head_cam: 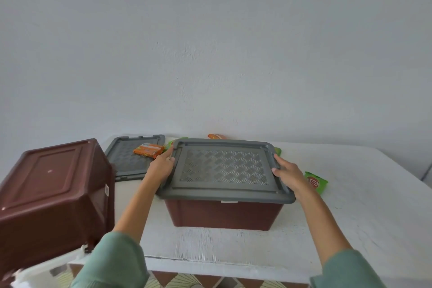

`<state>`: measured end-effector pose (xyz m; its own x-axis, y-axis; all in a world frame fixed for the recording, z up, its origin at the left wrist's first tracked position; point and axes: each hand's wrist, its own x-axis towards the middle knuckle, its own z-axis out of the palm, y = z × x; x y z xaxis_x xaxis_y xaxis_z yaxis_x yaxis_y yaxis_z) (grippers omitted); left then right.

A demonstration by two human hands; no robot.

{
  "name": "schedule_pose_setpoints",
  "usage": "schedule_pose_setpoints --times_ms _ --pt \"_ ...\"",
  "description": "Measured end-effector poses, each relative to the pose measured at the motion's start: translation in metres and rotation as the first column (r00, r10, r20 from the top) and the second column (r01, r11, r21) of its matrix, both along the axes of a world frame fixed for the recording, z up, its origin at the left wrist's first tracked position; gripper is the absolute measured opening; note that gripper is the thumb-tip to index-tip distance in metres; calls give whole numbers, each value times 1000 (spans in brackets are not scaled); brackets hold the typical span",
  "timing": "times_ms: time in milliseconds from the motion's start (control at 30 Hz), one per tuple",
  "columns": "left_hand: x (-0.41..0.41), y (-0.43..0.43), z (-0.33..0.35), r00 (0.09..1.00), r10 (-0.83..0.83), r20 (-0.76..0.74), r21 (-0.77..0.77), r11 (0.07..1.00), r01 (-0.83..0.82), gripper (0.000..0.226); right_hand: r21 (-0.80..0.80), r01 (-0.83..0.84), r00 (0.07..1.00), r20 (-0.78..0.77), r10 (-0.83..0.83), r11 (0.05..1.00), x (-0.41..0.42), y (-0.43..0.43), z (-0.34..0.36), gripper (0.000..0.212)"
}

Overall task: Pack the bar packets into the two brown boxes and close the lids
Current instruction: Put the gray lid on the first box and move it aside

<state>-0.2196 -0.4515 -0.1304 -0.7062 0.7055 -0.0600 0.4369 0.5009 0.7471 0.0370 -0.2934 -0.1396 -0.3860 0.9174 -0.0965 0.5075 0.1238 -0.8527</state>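
A brown box point(224, 214) stands in the middle of the white table point(355, 206) with a grey lid point(224, 168) lying on top of it. My left hand point(162, 166) grips the lid's left edge and my right hand point(288, 173) grips its right edge. A second brown box point(56, 192) lies tipped over at the left, bottom facing me. Its grey lid point(131, 159) lies flat behind, with an orange bar packet point(148, 149) on it. A green packet point(315, 181) lies right of the box. Another orange packet point(216, 136) and green packets point(169, 145) peek out behind the lid.
A plain white wall rises right behind the table. The table's front edge runs just below the box, with patterned floor tiles point(187, 282) under it. A white object point(44, 271) sits below the tipped box at the lower left.
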Motion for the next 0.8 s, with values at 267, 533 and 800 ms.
schedule_pose_setpoints --times_ms 267,533,800 --pt "24 10 -4 806 -50 -589 -280 949 -146 62 452 -84 888 438 -139 888 -15 -20 5 42" --pt "13 17 3 829 52 -556 -116 983 -140 41 502 -312 808 586 -52 807 -12 -19 9 45" --pt "-13 11 -3 996 -45 -82 65 997 50 48 -105 -92 987 -142 76 990 -5 9 2 52"
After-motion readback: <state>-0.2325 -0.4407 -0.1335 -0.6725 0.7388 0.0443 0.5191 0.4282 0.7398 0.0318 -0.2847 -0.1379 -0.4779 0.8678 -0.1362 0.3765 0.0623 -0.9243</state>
